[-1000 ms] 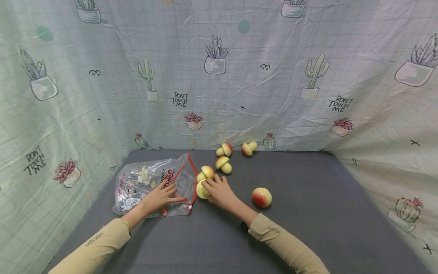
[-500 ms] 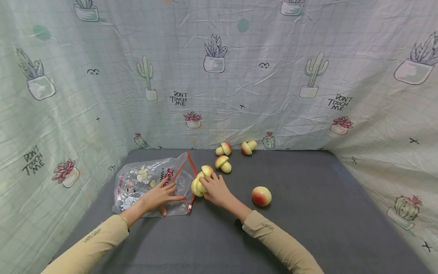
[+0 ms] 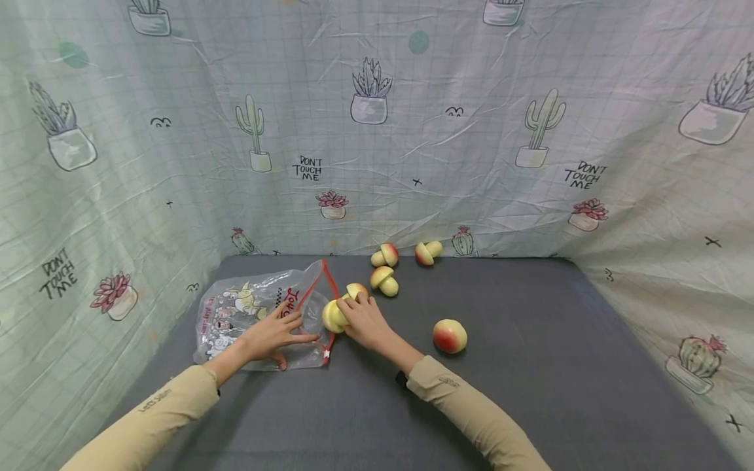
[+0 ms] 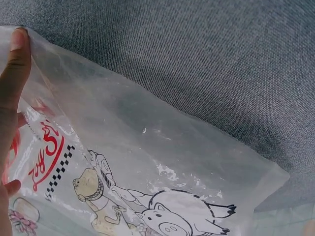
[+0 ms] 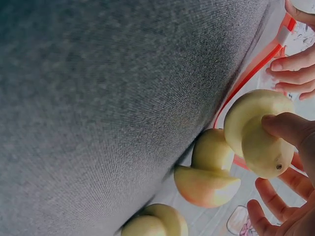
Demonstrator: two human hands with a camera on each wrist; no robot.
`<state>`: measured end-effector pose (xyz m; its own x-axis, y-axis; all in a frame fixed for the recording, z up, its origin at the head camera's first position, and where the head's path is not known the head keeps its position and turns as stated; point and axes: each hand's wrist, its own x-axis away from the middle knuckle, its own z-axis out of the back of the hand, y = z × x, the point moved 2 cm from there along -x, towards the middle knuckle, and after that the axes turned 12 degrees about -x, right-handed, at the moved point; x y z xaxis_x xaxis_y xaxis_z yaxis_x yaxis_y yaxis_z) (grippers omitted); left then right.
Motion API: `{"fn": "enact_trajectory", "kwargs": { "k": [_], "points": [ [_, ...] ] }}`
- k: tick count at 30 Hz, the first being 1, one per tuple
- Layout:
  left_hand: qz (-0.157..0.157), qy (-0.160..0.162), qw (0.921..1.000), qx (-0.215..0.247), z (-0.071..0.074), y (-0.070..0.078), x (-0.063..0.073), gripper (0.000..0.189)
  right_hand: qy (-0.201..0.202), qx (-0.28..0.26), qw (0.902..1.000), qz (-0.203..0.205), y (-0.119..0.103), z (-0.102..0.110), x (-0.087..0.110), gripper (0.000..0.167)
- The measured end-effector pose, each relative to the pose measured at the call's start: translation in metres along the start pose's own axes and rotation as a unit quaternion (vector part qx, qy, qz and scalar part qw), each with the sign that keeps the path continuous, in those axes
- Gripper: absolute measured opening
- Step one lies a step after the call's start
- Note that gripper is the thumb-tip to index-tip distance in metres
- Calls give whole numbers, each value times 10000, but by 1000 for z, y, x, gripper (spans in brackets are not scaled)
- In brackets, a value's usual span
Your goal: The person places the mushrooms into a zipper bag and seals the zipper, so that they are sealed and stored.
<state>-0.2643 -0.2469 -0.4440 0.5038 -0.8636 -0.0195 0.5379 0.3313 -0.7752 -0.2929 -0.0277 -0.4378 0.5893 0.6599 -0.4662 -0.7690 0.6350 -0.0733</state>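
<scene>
My left hand (image 3: 271, 337) rests with spread fingers on a clear plastic zipper bag (image 3: 235, 320) printed with cartoon animals, near its red-edged mouth. In the left wrist view, the thumb (image 4: 18, 42) lies along the bag's edge. My right hand (image 3: 366, 322) grips a pale yellow toy mushroom (image 5: 268, 145) by its stem, thumb on top. That mushroom's cap reaches over the red zipper edge (image 3: 330, 278) into the opening. A second mushroom (image 5: 206, 189) lies right beside it at the mouth, partly covered by my right fingers in the head view.
Behind the right hand lie three yellow-and-red mushrooms (image 3: 385, 281) towards the table's far edge. A round yellow-and-red piece (image 3: 449, 336) sits to the right, near the right forearm. A cactus-print cloth (image 3: 377, 163) hangs around the dark grey table (image 3: 530, 366).
My right hand has moved left with the mushroom, from just outside the bag's zipper edge to across it. The left hand and the bag have stayed nearly still.
</scene>
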Motion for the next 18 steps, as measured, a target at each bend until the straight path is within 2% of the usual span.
{"fn": "enact_trajectory", "kwargs": {
  "k": [6, 9, 14, 18],
  "points": [
    [17, -203, 9987, 477, 6, 2, 1, 80, -161, 93, 9998, -56, -2, -3, -5, 37],
    [39, -220, 9972, 708, 8, 4, 2, 68, -218, 243, 9995, -39, -2, -7, -8, 37],
    [165, 332, 9953, 890, 8, 13, 1, 45, -249, 367, 9990, -25, -1, -12, -11, 36],
    [127, 737, 9947, 707, 8, 20, -3, 41, -300, 404, 9987, 9, -1, -13, -12, 37]
  ]
}}
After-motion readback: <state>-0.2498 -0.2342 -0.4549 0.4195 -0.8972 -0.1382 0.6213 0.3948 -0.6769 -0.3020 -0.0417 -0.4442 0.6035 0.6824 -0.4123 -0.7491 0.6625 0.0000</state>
